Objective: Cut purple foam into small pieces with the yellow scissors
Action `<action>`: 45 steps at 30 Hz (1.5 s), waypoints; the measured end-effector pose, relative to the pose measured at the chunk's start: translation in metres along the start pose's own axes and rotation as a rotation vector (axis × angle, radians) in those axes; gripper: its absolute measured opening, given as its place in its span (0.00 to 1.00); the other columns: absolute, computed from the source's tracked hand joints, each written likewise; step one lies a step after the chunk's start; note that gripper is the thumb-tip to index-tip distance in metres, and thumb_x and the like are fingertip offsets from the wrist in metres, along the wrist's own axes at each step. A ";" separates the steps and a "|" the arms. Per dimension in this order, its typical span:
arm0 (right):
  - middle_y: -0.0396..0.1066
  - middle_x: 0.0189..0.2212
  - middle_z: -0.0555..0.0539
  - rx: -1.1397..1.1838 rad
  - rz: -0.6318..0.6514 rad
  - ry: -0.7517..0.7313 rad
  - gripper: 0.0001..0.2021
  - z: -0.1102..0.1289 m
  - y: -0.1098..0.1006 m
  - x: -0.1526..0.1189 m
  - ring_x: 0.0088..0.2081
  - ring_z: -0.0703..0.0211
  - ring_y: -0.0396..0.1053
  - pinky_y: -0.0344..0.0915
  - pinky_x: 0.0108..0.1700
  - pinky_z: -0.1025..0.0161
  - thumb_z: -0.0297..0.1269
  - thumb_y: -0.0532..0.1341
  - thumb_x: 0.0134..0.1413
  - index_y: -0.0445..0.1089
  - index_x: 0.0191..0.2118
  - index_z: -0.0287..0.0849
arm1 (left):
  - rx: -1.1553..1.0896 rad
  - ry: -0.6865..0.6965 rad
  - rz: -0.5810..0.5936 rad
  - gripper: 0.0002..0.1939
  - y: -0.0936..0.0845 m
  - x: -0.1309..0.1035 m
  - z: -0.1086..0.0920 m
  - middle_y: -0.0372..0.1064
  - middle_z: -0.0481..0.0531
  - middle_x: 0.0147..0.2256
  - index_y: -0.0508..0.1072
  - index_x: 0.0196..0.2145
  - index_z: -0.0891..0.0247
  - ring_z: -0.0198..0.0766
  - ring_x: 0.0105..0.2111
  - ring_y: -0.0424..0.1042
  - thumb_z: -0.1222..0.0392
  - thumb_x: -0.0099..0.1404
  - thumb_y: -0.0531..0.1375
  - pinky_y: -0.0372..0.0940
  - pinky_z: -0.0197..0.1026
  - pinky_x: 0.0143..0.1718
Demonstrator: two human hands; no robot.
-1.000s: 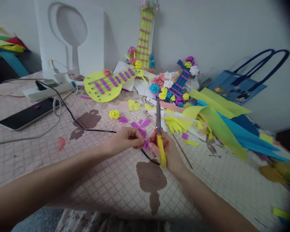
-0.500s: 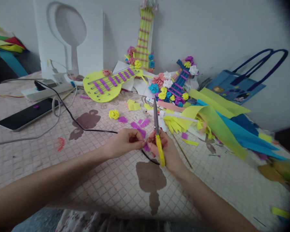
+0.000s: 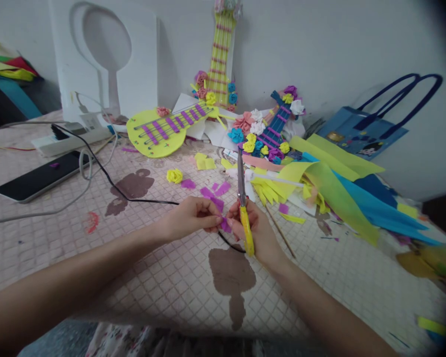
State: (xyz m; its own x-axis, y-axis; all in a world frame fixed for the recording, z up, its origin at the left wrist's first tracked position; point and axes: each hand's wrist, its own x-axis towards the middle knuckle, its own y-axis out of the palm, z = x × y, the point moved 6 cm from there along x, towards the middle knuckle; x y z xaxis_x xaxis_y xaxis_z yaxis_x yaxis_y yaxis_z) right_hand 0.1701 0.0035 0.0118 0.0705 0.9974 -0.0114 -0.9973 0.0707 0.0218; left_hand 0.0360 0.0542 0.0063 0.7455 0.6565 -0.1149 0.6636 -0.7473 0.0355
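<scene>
Between my fingertips, just above the table's middle, is a small piece of purple crepe paper (image 3: 226, 224). My left hand (image 3: 196, 215) pinches its left side, thumb and forefinger together. My right hand (image 3: 255, 228) has its fingertips at the paper's other side and also keeps hold of yellow-handled scissors (image 3: 247, 230), whose blades point away from me. More purple paper pieces (image 3: 213, 196) lie just beyond my hands. A yellow paper flower (image 3: 174, 175) rests to their left.
A yellow paper guitar (image 3: 159, 131) lies behind, near a flower-covered blue one (image 3: 275, 129). Yellow and blue paper strips (image 3: 342, 198) spread at right, by a thin stick (image 3: 282, 233). A phone (image 3: 40, 178) and a black cable (image 3: 107, 176) lie left. A blue bag (image 3: 360, 131) stands at back right.
My hands have stayed in nearly the same place. The purple piece between my fingertips shows a little more now, and the fingers have shifted slightly.
</scene>
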 end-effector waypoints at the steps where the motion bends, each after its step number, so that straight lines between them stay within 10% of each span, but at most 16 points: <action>1: 0.67 0.28 0.54 0.003 -0.002 0.001 0.14 0.000 0.000 0.000 0.22 0.67 0.58 0.60 0.22 0.68 0.35 0.69 0.40 0.65 0.34 0.45 | 0.002 -0.001 -0.002 0.10 0.000 0.000 0.000 0.69 0.47 0.24 0.71 0.29 0.69 0.28 0.24 0.67 0.58 0.60 0.64 0.63 0.33 0.28; 31: 0.65 0.26 0.56 0.023 0.014 0.037 0.17 -0.001 0.002 -0.001 0.21 0.68 0.58 0.59 0.20 0.69 0.39 0.71 0.39 0.64 0.33 0.45 | 0.056 0.024 -0.039 0.10 -0.002 0.001 -0.002 0.69 0.48 0.23 0.69 0.27 0.68 0.29 0.24 0.66 0.59 0.58 0.64 0.62 0.33 0.28; 45: 0.66 0.29 0.54 -0.002 -0.018 -0.010 0.14 -0.002 -0.002 0.000 0.23 0.66 0.58 0.59 0.23 0.67 0.36 0.69 0.41 0.64 0.33 0.46 | 0.035 -0.034 -0.059 0.23 -0.003 -0.001 -0.005 0.74 0.53 0.25 0.72 0.29 0.69 0.33 0.26 0.71 0.43 0.65 0.58 0.67 0.36 0.31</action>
State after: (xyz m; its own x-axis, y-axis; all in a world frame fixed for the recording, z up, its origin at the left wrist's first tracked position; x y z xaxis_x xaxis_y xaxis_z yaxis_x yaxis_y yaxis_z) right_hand 0.1717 0.0031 0.0094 0.0882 0.9961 -0.0013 -0.9959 0.0882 0.0199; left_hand 0.0337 0.0567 0.0116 0.7020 0.6962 -0.1498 0.7035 -0.7107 -0.0065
